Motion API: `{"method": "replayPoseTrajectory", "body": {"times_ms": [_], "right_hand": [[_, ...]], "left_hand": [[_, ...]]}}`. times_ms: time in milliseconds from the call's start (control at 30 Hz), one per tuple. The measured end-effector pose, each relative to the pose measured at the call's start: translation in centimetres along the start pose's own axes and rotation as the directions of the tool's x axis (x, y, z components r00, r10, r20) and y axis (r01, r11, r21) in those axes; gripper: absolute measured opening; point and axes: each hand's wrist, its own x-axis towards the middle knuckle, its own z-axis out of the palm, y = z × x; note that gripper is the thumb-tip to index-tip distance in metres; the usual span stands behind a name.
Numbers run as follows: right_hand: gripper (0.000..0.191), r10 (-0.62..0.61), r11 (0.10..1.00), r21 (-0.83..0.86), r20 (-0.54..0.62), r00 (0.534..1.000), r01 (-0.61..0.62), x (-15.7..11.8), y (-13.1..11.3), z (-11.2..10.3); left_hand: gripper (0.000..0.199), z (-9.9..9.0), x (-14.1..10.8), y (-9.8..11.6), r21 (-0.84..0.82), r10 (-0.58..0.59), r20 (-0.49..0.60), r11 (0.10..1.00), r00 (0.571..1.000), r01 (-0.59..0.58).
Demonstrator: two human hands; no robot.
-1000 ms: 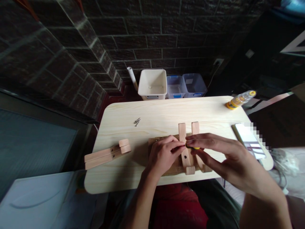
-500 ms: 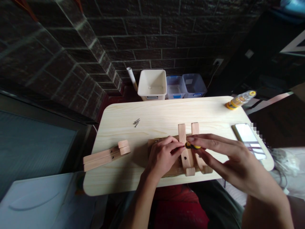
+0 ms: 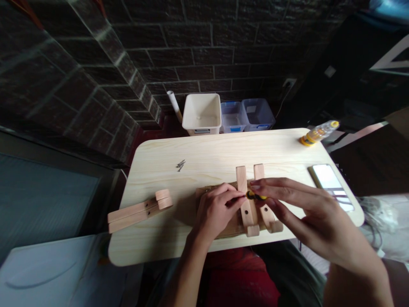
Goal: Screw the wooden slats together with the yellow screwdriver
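Fingers [image 3: 286, 194] of my right hand [image 3: 315, 213] half-close on a yellow-black tool [image 3: 251, 195]; my left hand [image 3: 218, 208] nearly pinches, its hold unclear. I'd keep the tool square.

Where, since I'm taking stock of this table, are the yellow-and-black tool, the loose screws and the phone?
Yellow-and-black tool [image 3: 252, 195]: head view, on its exposed handle.
Loose screws [image 3: 181, 164]: head view, on the middle of the cluster.
Phone [image 3: 328, 181]: head view, on its screen.

Yellow and black on the tool [image 3: 252, 195] in the right hand [image 3: 308, 215]; light tan on the wooden piece [image 3: 241, 177] beside the left hand [image 3: 217, 209]; streaky-grained cream on the bench [image 3: 211, 149] below; pale grid on the dark wall [image 3: 201, 38] beyond.
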Motion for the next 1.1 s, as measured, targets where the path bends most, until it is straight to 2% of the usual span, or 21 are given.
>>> {"method": "replayPoseTrajectory", "body": {"times_ms": [167, 333, 500, 833, 1100], "right_hand": [[0.04, 0.021, 0.999, 0.024, 0.004, 1.0, -0.021, 0.3, -0.1, 0.1], [0.047, 0.011, 0.999, 0.033, 0.043, 0.999, -0.012, 0.4, 0.2, 0.4], [0.057, -0.036, 0.999, 0.011, -0.023, 0.999, 0.036, 0.4, 0.6, 0.9], [0.044, 0.008, 1.0, 0.011, -0.088, 0.996, -0.007, 1.0, 0.5, 1.9], [0.042, 0.006, 1.0, 0.005, -0.056, 0.998, -0.006, 1.1, 0.6, 2.0]], "left_hand": [[0.009, 0.1, 0.0, 0.0, -0.001, -0.003, -0.011, 1.0, 1.0, 0.003], [0.006, 0.0, 0.3, 0.3, 0.022, -0.017, -0.006, 1.0, 1.0, 0.017], [0.007, -0.2, 0.4, 0.6, 0.034, -0.055, 0.008, 0.998, 0.998, 0.054], [0.008, 0.1, 0.2, 0.4, 0.021, -0.04, 0.02, 0.999, 0.999, 0.04], [0.011, 0.1, 0.1, 0.2, 0.08, -0.023, 0.017, 0.997, 1.0, 0.021]]}}
